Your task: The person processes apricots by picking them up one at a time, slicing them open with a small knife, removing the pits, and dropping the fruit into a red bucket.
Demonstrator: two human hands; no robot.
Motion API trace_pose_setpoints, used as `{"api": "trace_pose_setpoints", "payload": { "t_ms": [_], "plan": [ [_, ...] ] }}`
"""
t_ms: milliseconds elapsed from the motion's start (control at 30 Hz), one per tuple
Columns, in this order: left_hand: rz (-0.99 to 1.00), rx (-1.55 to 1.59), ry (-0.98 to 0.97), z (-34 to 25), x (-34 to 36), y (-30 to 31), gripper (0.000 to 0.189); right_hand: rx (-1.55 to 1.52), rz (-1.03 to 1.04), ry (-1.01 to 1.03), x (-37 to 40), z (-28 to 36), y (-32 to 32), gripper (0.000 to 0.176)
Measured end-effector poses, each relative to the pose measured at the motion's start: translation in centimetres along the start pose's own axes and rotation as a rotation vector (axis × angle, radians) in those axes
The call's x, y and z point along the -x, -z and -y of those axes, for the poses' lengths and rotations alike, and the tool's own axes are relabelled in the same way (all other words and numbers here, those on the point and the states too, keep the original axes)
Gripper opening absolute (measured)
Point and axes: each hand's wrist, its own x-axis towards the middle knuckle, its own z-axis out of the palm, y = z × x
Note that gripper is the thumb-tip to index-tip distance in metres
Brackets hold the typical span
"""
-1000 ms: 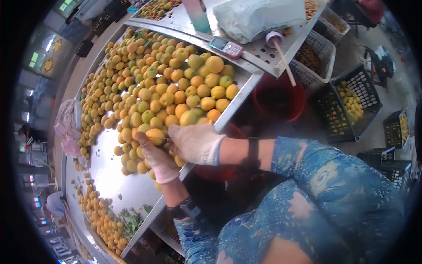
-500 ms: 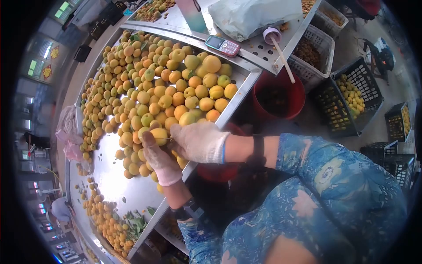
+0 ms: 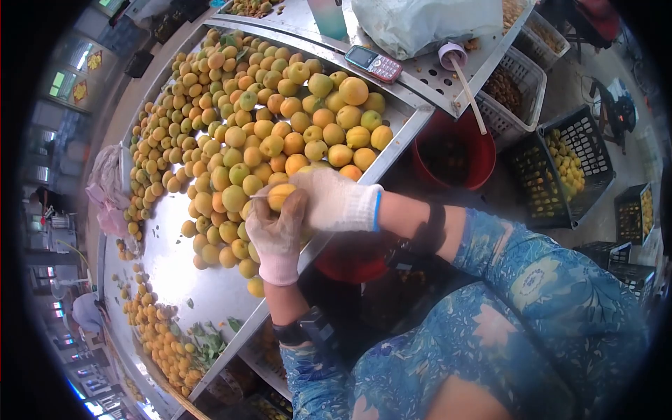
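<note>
Both my hands wear pale, stained gloves and meet over the near edge of a heap of apricots [image 3: 269, 147]. Between the fingers of my left hand [image 3: 276, 241] is a yellow-orange apricot [image 3: 281, 197], its thumb pressed along the fruit's near side. My right hand [image 3: 332, 201] is closed against the right side of the same fruit. A thin, pale blade [image 3: 259, 196] shows just left of the apricot; its handle is hidden, seemingly inside the right hand's curled fingers. The heap lies on a metal table [image 3: 168, 245].
A mobile phone [image 3: 374, 64] lies on the table's divider. Behind it are a white plastic bag [image 3: 427, 24] and a purple cup [image 3: 453, 56] with a stick. Red buckets [image 3: 455, 150] stand below the right edge, near black crates [image 3: 560, 168] of fruit. Leaves [image 3: 208, 346] lie among more apricots.
The view has shifted slightly. Both hands have come closer together around the apricot, and the left thumb now bends over it. The thin blade now shows at the fruit's left instead of its right.
</note>
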Motion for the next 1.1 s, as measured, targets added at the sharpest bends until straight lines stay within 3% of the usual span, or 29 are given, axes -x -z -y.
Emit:
{"api": "trace_pose_setpoints", "payload": {
  "t_ms": [67, 133, 200, 300, 467, 600, 667, 700, 833, 900, 933, 1000, 1033, 1100],
  "plan": [
    [-0.041, -0.062, 0.006, 0.3, 0.3, 0.0, 0.025, -0.226, 0.115, -0.045, -0.5, -0.5, 0.6, 0.022],
    [-0.06, -0.052, -0.015, 0.0, 0.4, -0.7, 0.029, -0.189, 0.103, -0.024, -0.6, -0.4, 0.6, 0.023],
    [-0.129, 0.048, 0.097, -0.3, 0.4, -1.2, 0.031, -0.074, -0.02, -0.197, -0.1, 0.2, 0.4, 0.025],
    [-0.117, 0.034, 0.125, -1.8, 0.1, -1.2, 0.037, -0.083, -0.071, -0.225, -0.1, 0.7, -0.1, 0.028],
    [-0.3, 0.297, 0.193, -1.6, 0.0, -1.1, 0.053, -0.092, -0.016, -0.223, 0.7, 2.0, 0.2, 0.032],
    [-0.161, 0.262, 0.227, -1.3, 0.1, -0.2, 0.046, 0.004, 0.023, -0.262, 1.0, 2.0, 0.4, 0.032],
    [-0.088, 0.035, 0.245, -1.7, -0.1, -0.4, 0.039, 0.032, 0.039, -0.289, 1.3, 2.0, 0.6, 0.03],
    [-0.094, -0.019, 0.091, -0.4, -0.2, -0.4, 0.035, 0.071, 0.03, -0.227, 1.4, 2.0, 0.7, 0.027],
    [-0.097, 0.139, 0.183, -0.5, 0.1, -0.8, 0.035, 0.086, 0.012, -0.014, 1.0, 0.8, 0.0, 0.025],
    [-0.098, -0.188, -0.065, -0.4, 0.2, -0.6, 0.034, 0.044, 0.035, 0.025, 0.9, 0.7, 0.2, 0.024],
    [-0.101, -0.188, -0.065, -0.1, 0.3, -0.5, 0.034, 0.0, 0.055, 0.062, 0.8, 0.7, 0.2, 0.022],
    [-0.092, -0.357, -0.308, 0.3, 0.5, -0.4, 0.034, 0.018, 0.062, 0.085, 0.3, 0.4, 0.0, 0.023],
    [-0.091, -0.356, -0.306, 0.3, 0.7, -0.5, 0.034, 0.035, 0.068, 0.106, 0.1, 0.1, -0.3, 0.025],
    [-0.132, -0.108, -0.121, -0.6, 0.9, -1.0, 0.034, 0.052, 0.097, 0.153, -0.1, -0.6, -0.7, 0.025]
  ]
}}
